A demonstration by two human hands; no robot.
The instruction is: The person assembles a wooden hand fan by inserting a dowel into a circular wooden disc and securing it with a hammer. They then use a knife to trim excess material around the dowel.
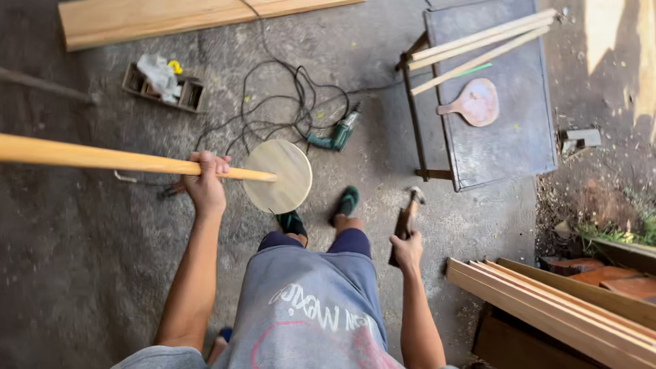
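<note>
my left hand (206, 179) is wrapped tight around a long wooden pole (102, 158) lying nearly level, its long axis running out past my knuckles to the left and ending just right of my fist at a round wooden disc (281, 179), while my right hand (407, 250) grips a hammer (408, 212) pointing head away from me.

A green power drill (336, 135) lies at upper centre beside tangled black cable (273, 102). A paddle-shaped wooden board (475, 103) rests on the dark table (506, 143), upper right.
</note>
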